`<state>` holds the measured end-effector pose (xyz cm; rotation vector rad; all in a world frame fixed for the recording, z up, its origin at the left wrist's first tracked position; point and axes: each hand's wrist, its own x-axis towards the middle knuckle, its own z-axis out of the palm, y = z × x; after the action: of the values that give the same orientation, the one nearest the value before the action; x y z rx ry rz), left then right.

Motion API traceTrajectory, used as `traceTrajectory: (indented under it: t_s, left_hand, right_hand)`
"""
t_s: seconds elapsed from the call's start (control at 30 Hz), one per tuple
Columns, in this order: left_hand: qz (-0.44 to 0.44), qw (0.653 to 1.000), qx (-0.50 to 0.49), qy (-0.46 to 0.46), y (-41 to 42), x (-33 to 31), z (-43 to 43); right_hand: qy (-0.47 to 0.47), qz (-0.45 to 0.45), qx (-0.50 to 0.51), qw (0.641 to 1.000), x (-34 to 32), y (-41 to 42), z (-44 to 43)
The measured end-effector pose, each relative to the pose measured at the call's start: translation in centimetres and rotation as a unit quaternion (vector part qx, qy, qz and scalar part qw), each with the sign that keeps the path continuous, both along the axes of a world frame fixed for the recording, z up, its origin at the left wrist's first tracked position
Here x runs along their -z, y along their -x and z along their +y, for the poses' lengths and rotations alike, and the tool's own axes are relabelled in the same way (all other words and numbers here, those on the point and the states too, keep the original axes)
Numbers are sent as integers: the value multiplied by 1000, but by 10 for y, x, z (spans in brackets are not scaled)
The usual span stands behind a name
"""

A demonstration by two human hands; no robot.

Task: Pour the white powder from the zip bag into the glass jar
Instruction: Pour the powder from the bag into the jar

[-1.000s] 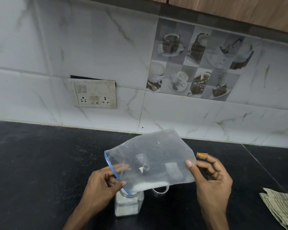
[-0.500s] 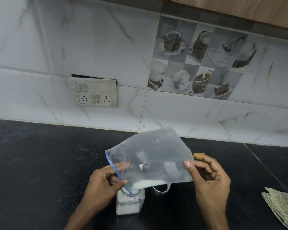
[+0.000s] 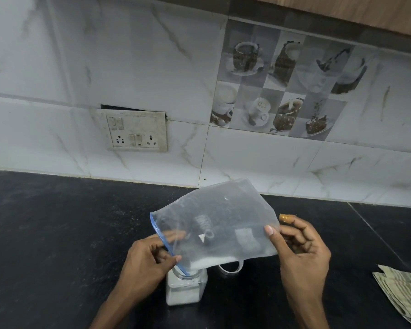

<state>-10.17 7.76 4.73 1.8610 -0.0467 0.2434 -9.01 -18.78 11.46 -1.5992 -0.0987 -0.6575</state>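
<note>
Black tabletop (image 3: 57,233): above it we see the clear zip bag (image 3: 223,217) held tilted, its blue zip corner lowest. The left hand (image 3: 145,260) pinches the zip edge, its fingers blurred behind plastic; the right hand (image 3: 299,252) pinches the opposite side. A folded cloth (image 3: 403,295) is cut off at the right edge. The glass jar (image 3: 185,290) stands under the zip corner, mouth partly hidden. White powder (image 3: 211,260) gathers along the bag's lower fold; a ring (image 3: 230,269) behind is half covered.
</note>
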Motion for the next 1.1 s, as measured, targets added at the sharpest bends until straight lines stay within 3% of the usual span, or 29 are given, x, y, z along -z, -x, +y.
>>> traceTrajectory:
  t_s: [1.1]
  left_hand:
    - [-14,1000,7,-3,-4,4,1]
  right_hand:
    - [-7,-4,-1,1000,3,-4,1]
